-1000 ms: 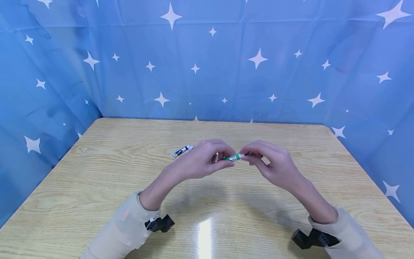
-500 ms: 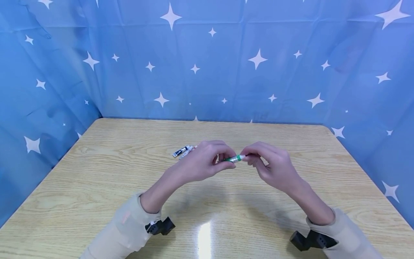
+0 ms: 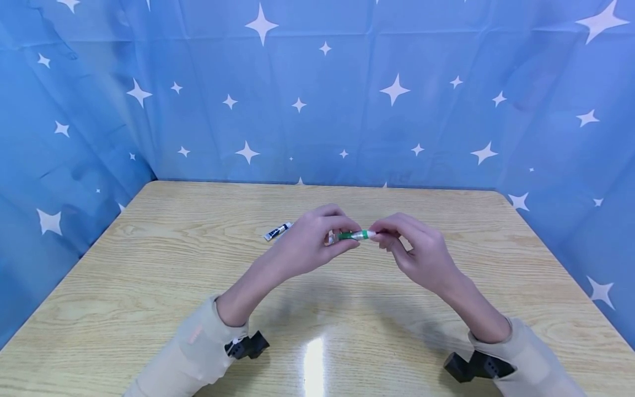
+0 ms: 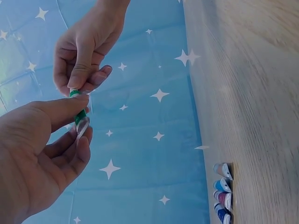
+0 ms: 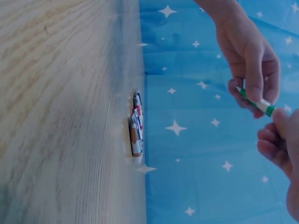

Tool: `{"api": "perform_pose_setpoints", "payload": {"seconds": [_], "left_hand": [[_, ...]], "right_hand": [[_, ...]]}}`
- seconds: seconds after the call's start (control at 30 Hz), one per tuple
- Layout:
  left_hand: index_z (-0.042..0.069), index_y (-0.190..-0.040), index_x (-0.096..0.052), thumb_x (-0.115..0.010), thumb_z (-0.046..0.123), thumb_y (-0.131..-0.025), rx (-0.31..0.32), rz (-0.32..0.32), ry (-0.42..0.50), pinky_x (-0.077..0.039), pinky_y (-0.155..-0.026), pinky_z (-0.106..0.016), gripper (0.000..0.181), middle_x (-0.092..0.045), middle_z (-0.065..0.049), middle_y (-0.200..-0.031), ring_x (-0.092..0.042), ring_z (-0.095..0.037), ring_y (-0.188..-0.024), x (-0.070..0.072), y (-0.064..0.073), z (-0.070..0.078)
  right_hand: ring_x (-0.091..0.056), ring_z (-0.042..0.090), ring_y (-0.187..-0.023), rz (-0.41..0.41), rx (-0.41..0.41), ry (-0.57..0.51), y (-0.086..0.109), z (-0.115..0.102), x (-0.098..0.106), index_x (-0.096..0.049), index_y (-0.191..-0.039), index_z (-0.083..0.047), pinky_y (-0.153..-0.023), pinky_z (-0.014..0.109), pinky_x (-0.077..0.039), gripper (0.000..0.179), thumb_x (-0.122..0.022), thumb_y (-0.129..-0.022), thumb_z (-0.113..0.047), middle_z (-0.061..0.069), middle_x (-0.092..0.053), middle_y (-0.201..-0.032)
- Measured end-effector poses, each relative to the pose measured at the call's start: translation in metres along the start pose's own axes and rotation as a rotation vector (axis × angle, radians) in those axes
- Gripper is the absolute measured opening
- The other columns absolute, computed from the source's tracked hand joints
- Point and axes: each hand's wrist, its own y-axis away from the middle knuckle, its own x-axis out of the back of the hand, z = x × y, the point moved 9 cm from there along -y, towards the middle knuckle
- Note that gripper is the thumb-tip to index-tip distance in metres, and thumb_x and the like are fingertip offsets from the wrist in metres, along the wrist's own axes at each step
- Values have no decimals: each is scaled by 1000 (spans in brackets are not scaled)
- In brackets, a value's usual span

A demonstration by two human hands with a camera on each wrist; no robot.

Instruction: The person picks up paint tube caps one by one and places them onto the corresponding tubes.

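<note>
Both hands up over the table (image 3: 149, 264), left hand (image 3: 312, 242) pinching the green tube (image 3: 354, 235) body, right hand (image 3: 416, 248) pinching its cap end, spare tubes (image 4: 223, 191) lying behind.

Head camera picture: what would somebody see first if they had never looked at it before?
First the two hands meeting above the middle of the wooden table: the left hand and the right hand each pinch one end of a small green and white tube, held in the air. Behind the left hand a few more little tubes lie in a row on the table. All around hangs a blue cloth with white stars.
</note>
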Motion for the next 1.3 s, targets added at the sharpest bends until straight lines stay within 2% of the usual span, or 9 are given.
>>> {"api": "perform_pose_setpoints", "payload": {"seconds": [0.23,0.47,0.6,0.73,0.9,1.17,1.3], "left_hand": [[11,-106,-77,-76,19,-92,10,7,-104,-47,-63,-15,16,-68,2,-95,-61,-9,-73,4,-1,-4],[9,-104,-77,-77,19,-91,47,50,-96,-47,-59,-18,16,-70,2,-90,-58,-6,-72,13,-1,-19],[9,-103,-77,-78,19,-91,54,66,-109,-48,-61,-19,16,-71,3,-89,-58,-6,-72,17,0,-27],[9,-102,-77,-78,20,-91,97,61,-115,-48,-61,-22,16,-71,4,-88,-59,-7,-74,20,0,-35],[10,-101,-77,-78,19,-91,165,54,-119,-47,-61,-24,14,-70,5,-86,-60,-7,-75,23,2,-48],[11,-98,-77,-76,19,-92,275,35,-145,-47,-62,-28,10,-67,5,-81,-58,-10,-74,27,5,-71],[11,-99,-77,-76,19,-93,314,32,-159,-48,-64,-29,10,-67,4,-81,-59,-11,-74,28,7,-83]], "right_hand": [[-56,9,-62,7,-32,19,2,6,1,-70,-98,-1,-58,16,-45,30,-59,-103,-28,1,-65,-79],[-61,10,-69,-46,-132,-4,5,19,-1,-69,-105,-1,-66,14,-48,34,-56,-105,-33,1,-66,-84],[-61,9,-73,-68,-172,-9,8,25,-1,-69,-109,-3,-66,15,-48,26,-59,-104,-26,0,-67,-87],[-59,9,-74,-74,-197,-5,11,30,0,-69,-111,-4,-64,16,-46,14,-66,-99,-11,-1,-67,-88],[-58,9,-74,-72,-208,4,12,33,2,-69,-111,-4,-63,17,-45,25,-69,-88,6,-1,-66,-87],[-57,9,-72,-75,-205,18,14,38,3,-69,-111,-4,-63,16,-45,31,-70,-84,11,-1,-65,-87],[-57,10,-73,-98,-229,32,16,42,2,-68,-112,-3,-65,14,-45,31,-69,-85,12,-2,-65,-89]]}}
